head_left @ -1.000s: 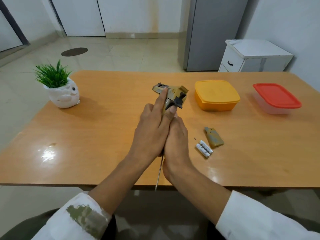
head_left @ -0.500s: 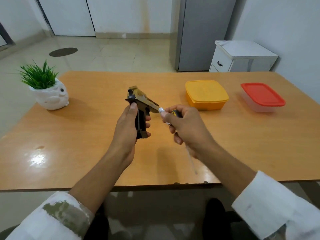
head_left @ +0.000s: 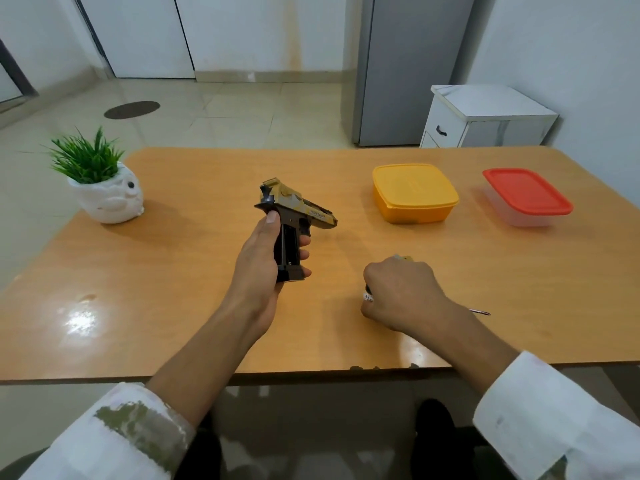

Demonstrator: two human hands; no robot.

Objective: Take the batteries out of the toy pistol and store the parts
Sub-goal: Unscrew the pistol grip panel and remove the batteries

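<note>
The left hand (head_left: pixel 258 271) grip was wrapped round the handle of the tan-and-black plastic toy pistol (head_left: pixel 298 209); the right hand (head_left: pixel 401 292) grip was curled round a thin-shafted screwdriver (head_left: pixel 479 311).

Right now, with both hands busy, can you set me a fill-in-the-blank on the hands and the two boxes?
1. The ____ hand grips the pistol.
2. The fingers of the right hand are curled round a ____.
3. The box nearer the pistol has a ____ lid.
4. The other box has a ____ lid.
Missing: left; screwdriver; yellow; red.
</note>
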